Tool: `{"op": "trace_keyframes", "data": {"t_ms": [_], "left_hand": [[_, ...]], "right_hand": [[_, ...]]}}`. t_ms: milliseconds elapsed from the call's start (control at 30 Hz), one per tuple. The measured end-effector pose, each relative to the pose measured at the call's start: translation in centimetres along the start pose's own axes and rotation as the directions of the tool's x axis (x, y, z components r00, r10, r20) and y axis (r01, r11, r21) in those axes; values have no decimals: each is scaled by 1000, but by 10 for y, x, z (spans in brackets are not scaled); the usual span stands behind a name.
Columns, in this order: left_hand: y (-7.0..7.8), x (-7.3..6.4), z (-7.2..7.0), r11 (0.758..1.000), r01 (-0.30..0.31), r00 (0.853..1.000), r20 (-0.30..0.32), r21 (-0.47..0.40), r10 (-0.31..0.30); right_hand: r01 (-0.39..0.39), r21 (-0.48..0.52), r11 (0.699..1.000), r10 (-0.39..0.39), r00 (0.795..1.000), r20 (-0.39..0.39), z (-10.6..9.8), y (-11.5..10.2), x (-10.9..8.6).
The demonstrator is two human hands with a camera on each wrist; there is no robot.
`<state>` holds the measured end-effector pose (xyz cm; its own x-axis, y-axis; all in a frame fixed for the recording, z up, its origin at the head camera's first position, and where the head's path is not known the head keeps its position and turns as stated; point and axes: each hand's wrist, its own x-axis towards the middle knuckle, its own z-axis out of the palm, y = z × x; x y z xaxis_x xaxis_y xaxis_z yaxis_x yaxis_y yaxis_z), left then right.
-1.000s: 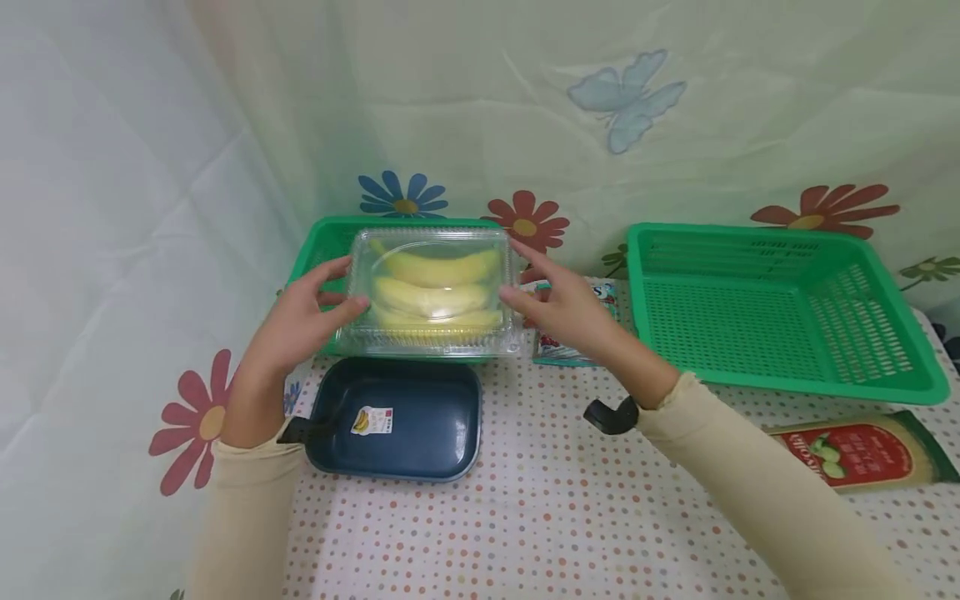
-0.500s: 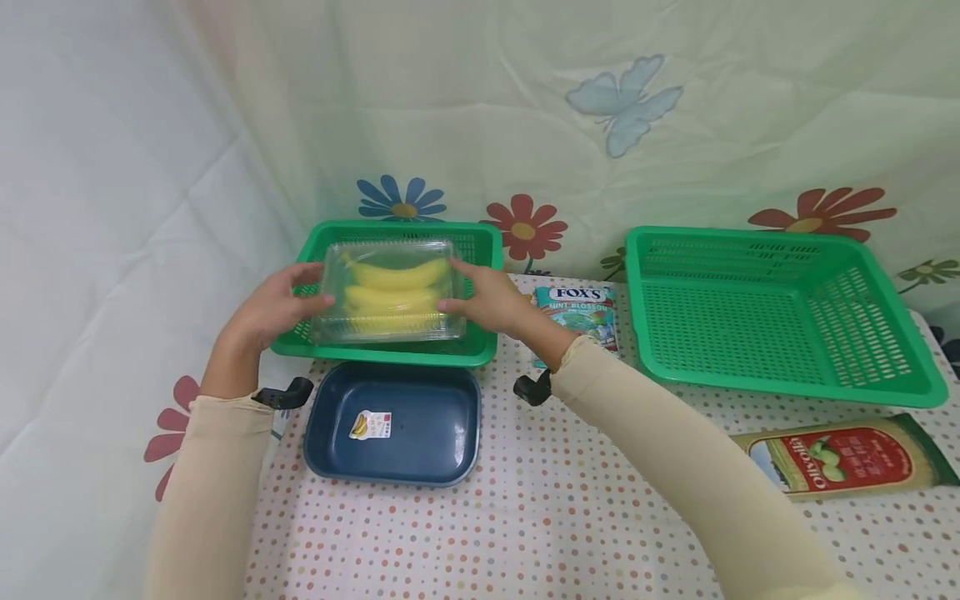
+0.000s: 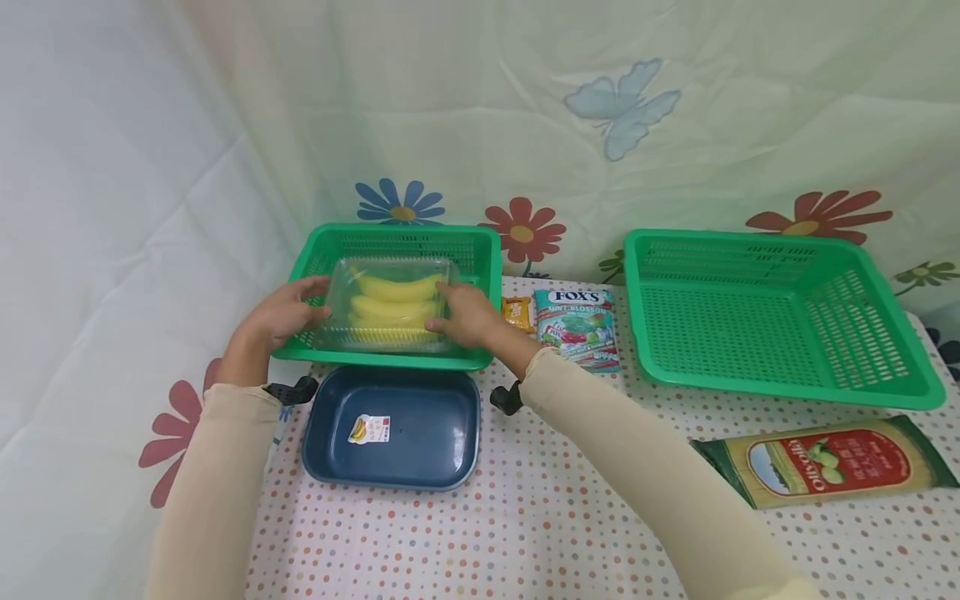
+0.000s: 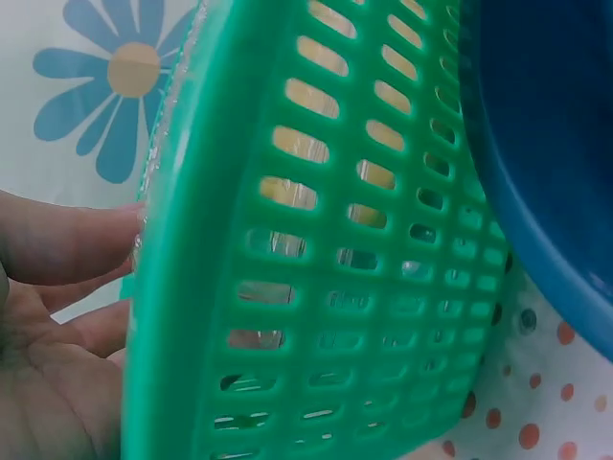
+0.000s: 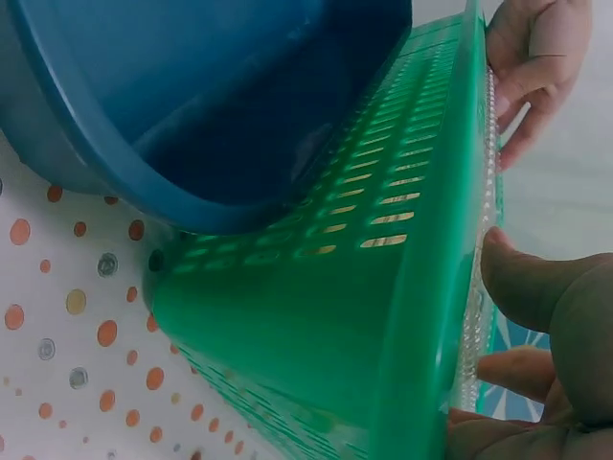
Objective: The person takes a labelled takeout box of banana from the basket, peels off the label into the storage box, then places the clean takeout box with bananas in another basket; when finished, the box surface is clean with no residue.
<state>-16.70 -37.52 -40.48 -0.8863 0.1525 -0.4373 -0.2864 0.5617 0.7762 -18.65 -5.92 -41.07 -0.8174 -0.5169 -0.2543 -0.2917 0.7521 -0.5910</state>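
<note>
A clear plastic clamshell box (image 3: pixel 386 302) with several bananas (image 3: pixel 397 289) inside sits low within the left green basket (image 3: pixel 397 362), its near edge close to the basket's front rim. At the box's left end, my left hand (image 3: pixel 285 312) holds its edge with thumb and fingers. The right hand (image 3: pixel 467 314) grips the opposite end in the same way. From the wrist views, the box's ridged edge shows just at the basket's rim, with the left thumb (image 4: pixel 77 244) and the right thumb (image 5: pixel 527 283) against it. The basket wall hides most of the box there.
A dark blue tray (image 3: pixel 442 433) with a banana label stands directly before the left basket. To the right lie a small yellow packet (image 3: pixel 517 313) and a FOX'S candy bag (image 3: pixel 576 329). Another green basket (image 3: pixel 787 390) stands at right, with an Olivoila noodle pack (image 3: pixel 832 462) before it.
Both hands have brought the box of bananas leftward and down, from above the left basket into it. The yellow packet and candy bag, partly covered before, now show fully.
</note>
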Motion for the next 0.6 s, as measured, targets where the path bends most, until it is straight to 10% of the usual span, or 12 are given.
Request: {"op": "trace_keyframes", "data": {"t_ms": [367, 600], "left_hand": [[29, -25, 24, 977, -35, 988, -137, 208, 65], [53, -70, 57, 901, -187, 925, -240, 391, 296]], "right_hand": [[114, -7, 994, -113, 986, -125, -18, 6, -43], [289, -117, 950, -312, 876, -367, -67, 24, -116]]}}
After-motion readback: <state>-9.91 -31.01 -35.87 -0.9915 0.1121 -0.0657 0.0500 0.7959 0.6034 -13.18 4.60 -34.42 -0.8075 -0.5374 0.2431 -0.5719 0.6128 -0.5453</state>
